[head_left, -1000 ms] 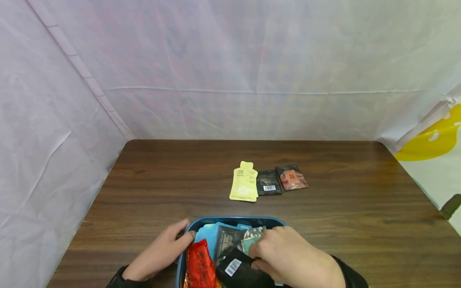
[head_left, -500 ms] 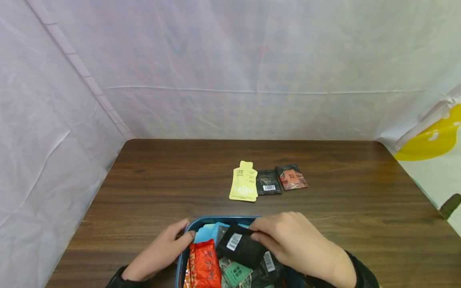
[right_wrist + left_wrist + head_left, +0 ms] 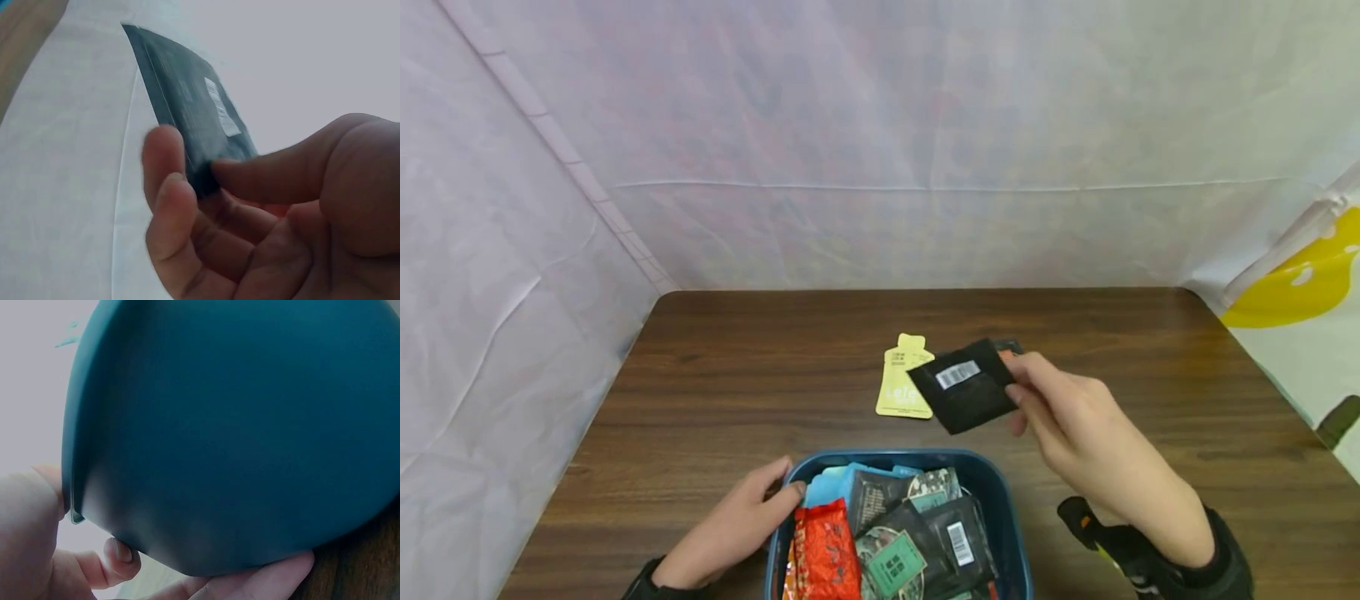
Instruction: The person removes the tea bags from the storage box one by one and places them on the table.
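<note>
Over the dark wooden table (image 3: 737,375), the person's right hand (image 3: 1078,425) is pinching a black barcoded sachet (image 3: 966,392), holding it up at one o'clock from the blue plastic bin (image 3: 1011,517). The left hand (image 3: 741,517) is gripping that bin around ten o'clock. A yellow pouch (image 3: 897,383), partly hidden behind the sachet, is lying at twelve.

Black sachet (image 3: 966,398): out of the blue bin (image 3: 1018,542), now raised beyond its far rim. Right hand (image 3: 1069,421), pinching it: withdrawn from the bin's interior to beyond its far right corner. Green-labelled sachet (image 3: 897,563), in the bin: now uncovered. Barcoded sachet (image 3: 964,533), beside it: likewise. Orange-labelled sachet (image 3: 1007,354), beyond the bin: now largely hidden.
</note>
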{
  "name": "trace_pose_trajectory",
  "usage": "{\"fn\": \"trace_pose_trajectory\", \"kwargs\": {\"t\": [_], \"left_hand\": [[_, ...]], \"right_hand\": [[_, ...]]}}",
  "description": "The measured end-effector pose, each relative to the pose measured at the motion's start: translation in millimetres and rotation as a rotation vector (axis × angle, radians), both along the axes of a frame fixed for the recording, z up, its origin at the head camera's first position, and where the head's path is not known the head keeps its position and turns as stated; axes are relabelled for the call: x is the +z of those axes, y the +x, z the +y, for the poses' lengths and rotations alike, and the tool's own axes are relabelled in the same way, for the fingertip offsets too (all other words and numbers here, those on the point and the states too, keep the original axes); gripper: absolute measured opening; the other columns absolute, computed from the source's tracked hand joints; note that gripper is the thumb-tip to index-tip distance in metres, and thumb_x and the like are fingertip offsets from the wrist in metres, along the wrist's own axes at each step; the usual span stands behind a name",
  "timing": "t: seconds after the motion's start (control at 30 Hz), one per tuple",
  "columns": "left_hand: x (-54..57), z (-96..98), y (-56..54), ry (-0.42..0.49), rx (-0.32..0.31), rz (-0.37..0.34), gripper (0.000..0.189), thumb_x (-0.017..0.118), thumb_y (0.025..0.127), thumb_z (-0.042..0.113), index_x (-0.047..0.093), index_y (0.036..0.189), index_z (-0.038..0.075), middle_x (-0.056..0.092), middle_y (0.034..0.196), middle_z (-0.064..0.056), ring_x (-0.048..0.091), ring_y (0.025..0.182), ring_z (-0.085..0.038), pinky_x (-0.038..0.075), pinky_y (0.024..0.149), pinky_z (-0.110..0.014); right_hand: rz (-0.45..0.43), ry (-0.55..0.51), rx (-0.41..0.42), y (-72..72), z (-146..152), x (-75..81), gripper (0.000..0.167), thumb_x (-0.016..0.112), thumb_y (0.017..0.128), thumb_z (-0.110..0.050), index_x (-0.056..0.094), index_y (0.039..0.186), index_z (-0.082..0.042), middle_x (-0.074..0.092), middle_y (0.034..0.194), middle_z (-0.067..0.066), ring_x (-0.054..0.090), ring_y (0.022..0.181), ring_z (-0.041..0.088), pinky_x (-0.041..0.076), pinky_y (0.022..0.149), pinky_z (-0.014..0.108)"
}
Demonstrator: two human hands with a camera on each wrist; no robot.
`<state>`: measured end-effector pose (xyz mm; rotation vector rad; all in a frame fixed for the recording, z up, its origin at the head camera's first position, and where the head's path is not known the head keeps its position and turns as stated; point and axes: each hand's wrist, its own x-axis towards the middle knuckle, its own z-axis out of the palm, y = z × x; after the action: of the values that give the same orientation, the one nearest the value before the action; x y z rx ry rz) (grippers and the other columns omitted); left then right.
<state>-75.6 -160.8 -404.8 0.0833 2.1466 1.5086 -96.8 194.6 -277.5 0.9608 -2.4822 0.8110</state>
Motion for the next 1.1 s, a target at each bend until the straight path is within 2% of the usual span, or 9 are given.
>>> {"fn": "trace_pose_trajectory", "kwargs": {"t": [0.1, 0.2, 0.37, 0.53, 0.7, 0.87, 0.93, 1.1], "left_hand": [[-0.2, -0.3, -0.5, 0.000, 0.002, -0.004, 0.024, 0.050, 0.099, 0.030, 0.045, 0.090, 0.008, 0.048, 0.081, -0.005, 0.050, 0.074, -0.020, 0.042, 0.060, -0.033], [0.1, -0.3, -1.2, -0.005, 0.004, -0.012, 0.025, 0.050, 0.099, 0.031, 0.045, 0.091, 0.008, 0.049, 0.082, -0.006, 0.051, 0.076, -0.020, 0.042, 0.060, -0.033], [0.9, -0.2, -2.7, -0.023, 0.010, -0.023, 0.025, 0.051, 0.098, 0.031, 0.046, 0.091, 0.008, 0.050, 0.084, -0.006, 0.050, 0.078, -0.021, 0.040, 0.062, -0.034], [0.4, -0.6, -3.1, -0.030, 0.015, -0.017, 0.024, 0.051, 0.098, 0.031, 0.047, 0.091, 0.008, 0.050, 0.084, -0.006, 0.050, 0.078, -0.021, 0.040, 0.062, -0.034], [-1.7, -1.2, -2.5, -0.026, 0.017, -0.010, 0.024, 0.051, 0.098, 0.030, 0.047, 0.091, 0.008, 0.051, 0.084, -0.006, 0.051, 0.077, -0.021, 0.041, 0.062, -0.033], [-2.5, -1.4, -1.1, -0.015, 0.011, 0.000, 0.024, 0.050, 0.099, 0.030, 0.047, 0.091, 0.008, 0.050, 0.084, -0.006, 0.051, 0.076, -0.020, 0.042, 0.060, -0.032], [-2.1, -1.2, -0.8, -0.013, 0.008, 0.002, 0.024, 0.051, 0.098, 0.030, 0.046, 0.091, 0.008, 0.050, 0.084, -0.006, 0.051, 0.076, -0.020, 0.042, 0.060, -0.032], [-1.5, -1.1, -1.6, -0.020, 0.004, -0.014, 0.025, 0.051, 0.098, 0.031, 0.047, 0.092, 0.008, 0.051, 0.085, -0.006, 0.051, 0.078, -0.021, 0.041, 0.062, -0.033]], "right_hand": [[0.037, -0.039, -0.058, -7.7, 11.0, 4.0, 0.029, 0.058, 0.089, 0.014, 0.057, 0.111, -0.005, 0.065, 0.079, -0.004, 0.059, 0.063, 0.003, 0.045, 0.054, 0.014], [0.042, -0.068, -0.160, -16.2, 23.8, 6.4, 0.029, 0.055, 0.091, 0.012, 0.056, 0.116, -0.003, 0.067, 0.081, 0.000, 0.060, 0.064, 0.006, 0.047, 0.058, 0.014], [-0.008, -0.140, -0.322, -34.8, 47.1, 3.9, 0.027, 0.049, 0.097, 0.004, 0.055, 0.122, -0.002, 0.067, 0.080, 0.008, 0.059, 0.063, 0.006, 0.046, 0.058, 0.012], [-0.078, -0.127, -0.422, -59.0, 69.9, -8.4, 0.030, 0.046, 0.099, -0.001, 0.053, 0.128, 0.003, 0.067, 0.082, 0.015, 0.059, 0.062, 0.005, 0.046, 0.055, 0.015], [-0.242, -0.044, -0.496, -82.7, 90.4, -25.2, 0.036, 0.042, 0.100, -0.003, 0.046, 0.134, 0.009, 0.067, 0.083, 0.018, 0.061, 0.063, 0.015, 0.044, 0.051, 0.026], [-0.480, 0.039, -0.496, -104.0, 110.6, -50.1, 0.045, 0.036, 0.099, -0.001, 0.033, 0.140, 0.016, 0.063, 0.105, 0.032, 0.065, 0.074, 0.027, 0.043, 0.054, 0.033], [-0.534, 0.064, -0.495, -112.9, 117.5, -62.4, 0.048, 0.040, 0.094, 0.001, 0.033, 0.139, 0.017, 0.059, 0.112, 0.036, 0.064, 0.080, 0.031, 0.044, 0.057, 0.034], [-0.595, 0.115, -0.490, -128.0, 129.1, -88.4, 0.060, 0.050, 0.077, 0.005, 0.037, 0.134, 0.021, 0.059, 0.107, 0.034, 0.056, 0.079, 0.032, 0.045, 0.062, 0.035]]}}
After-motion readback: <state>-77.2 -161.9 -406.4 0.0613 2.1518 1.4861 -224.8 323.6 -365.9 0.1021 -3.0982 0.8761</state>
